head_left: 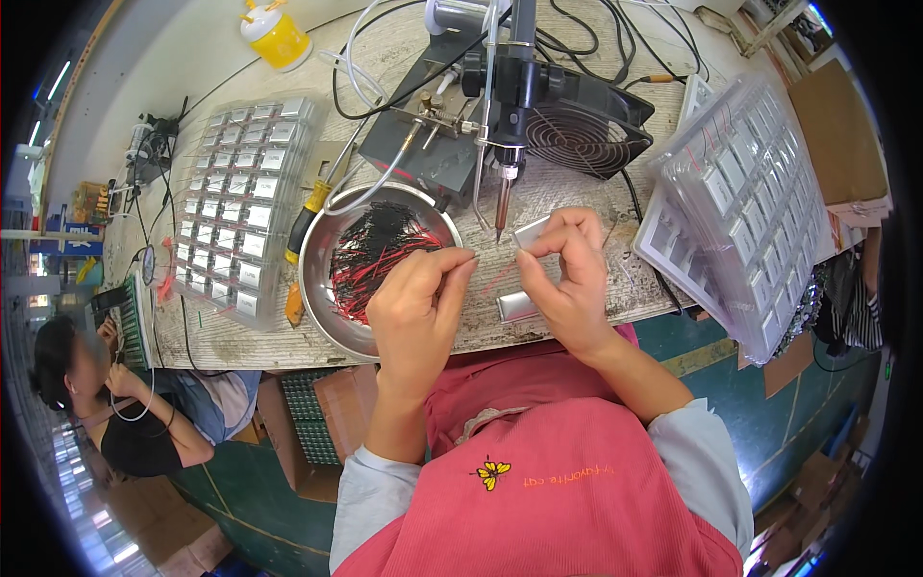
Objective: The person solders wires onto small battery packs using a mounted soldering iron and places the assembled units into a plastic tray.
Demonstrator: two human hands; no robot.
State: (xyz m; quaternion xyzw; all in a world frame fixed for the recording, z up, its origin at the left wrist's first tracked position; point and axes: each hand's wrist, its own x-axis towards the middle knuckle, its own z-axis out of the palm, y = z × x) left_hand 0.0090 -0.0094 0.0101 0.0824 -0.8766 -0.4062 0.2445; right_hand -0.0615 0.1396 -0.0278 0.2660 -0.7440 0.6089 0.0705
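In a pinch between thumb and fingers, my right hand (577, 279) holds a flat silver rectangular block (531, 232), which looks like a small battery cell. A second silver block (517, 307) lies on the worn table just below that hand, with thin red wire near it. My left hand (420, 303) is closed at the fingertips beside the wire bowl; whatever is in them is too small to make out. Between and just beyond both hands, a soldering iron (502, 207) points down from its stand. The metal bowl (310, 279) holds many red and black wires (385, 252).
Clear trays of silver blocks stand left (231, 207) and right (745, 207). A black fan (586, 130) and a grey box (413, 144) sit behind the iron. A yellow-handled screwdriver (308, 221) lies by the bowl. Another person (144, 413) sits at the left.
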